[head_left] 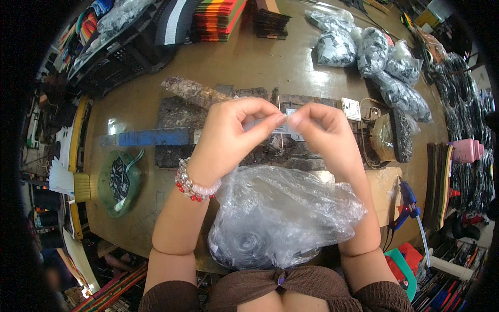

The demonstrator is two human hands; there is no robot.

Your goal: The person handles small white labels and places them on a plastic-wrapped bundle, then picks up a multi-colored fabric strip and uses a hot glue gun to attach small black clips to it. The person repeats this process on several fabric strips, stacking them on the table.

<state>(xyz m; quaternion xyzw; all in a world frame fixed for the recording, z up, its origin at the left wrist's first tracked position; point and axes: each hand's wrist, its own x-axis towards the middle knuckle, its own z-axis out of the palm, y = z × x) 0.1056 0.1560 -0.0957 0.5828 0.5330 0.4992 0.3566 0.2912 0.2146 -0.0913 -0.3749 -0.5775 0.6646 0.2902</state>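
Both hands are raised over the middle of the brown worktable [249, 57]. My left hand [228, 132] and my right hand [319, 127] pinch the two ends of a small, thin, clear-and-white strip [282, 126] held taut between the fingertips. A beaded bracelet [193, 186] circles my left wrist. Below the hands, near my body, lies a large crumpled clear plastic bag [283, 213] with dark coiled material showing inside it.
Several clear bags of black-and-white pieces [371, 52] lie at the back right. A blue glue gun [408, 200] rests at the right edge, a green bowl [120, 182] at the left. Dark worn pads [179, 112] and a blue strip [148, 138] lie under the hands. Striped stacks [215, 18] stand at the back.
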